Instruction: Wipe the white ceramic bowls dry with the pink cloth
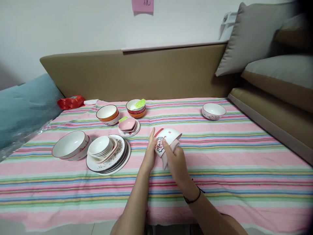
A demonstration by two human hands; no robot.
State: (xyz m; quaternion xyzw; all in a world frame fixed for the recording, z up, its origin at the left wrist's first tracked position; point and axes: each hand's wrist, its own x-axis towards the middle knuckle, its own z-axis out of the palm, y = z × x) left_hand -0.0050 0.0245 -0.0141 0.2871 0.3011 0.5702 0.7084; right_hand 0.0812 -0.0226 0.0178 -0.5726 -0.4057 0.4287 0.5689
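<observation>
Hands at table centre, left hand (pixel 149 150) cupping tilted floral bowl (pixel 167 137), right hand (pixel 176 162) pressing a cloth (pixel 168 152) against it, plate stack (pixel 110 156) to the left.

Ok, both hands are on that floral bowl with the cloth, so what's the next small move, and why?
Probably turn the bowl a little in the left hand so the right hand can press the pink cloth on a fresh patch. The bowl is tilted on its side, and the cloth covers only the near part of its wall.

Held bowl (pixel 168 138) mid-table; plate stack (pixel 109 153) to left, lone bowl (pixel 213 111) behind right.
</observation>
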